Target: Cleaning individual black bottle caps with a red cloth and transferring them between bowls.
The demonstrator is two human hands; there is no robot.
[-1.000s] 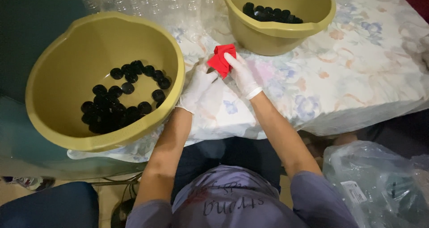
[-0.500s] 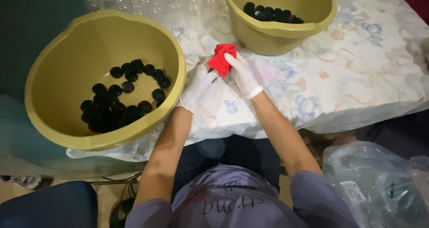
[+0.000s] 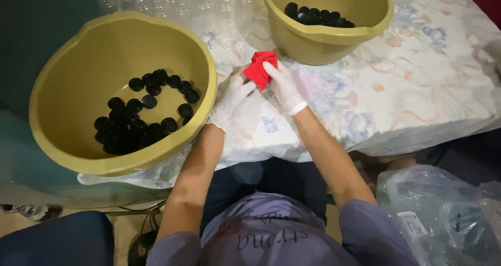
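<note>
Two gloved hands are meeting over the middle of the table, and I am watching them from the head camera. My left hand and my right hand are both wearing thin white gloves, and together they are pinching a small red cloth; the grip of each hand is closing narrow on it, the right fingers lying over its near edge and the left fingertips touching its lower left side. I cannot tell if something is wrapped inside the cloth. It is sitting just above the flowered tablecloth, between two olive-yellow basins. A large basin is standing at my left, partly over the table edge, with many black caps lying on its bottom. One smaller basin is standing farther away, also holding black caps. Clear plastic bottles are lying behind the basins. A clear plastic bag is resting low at my right.
</note>
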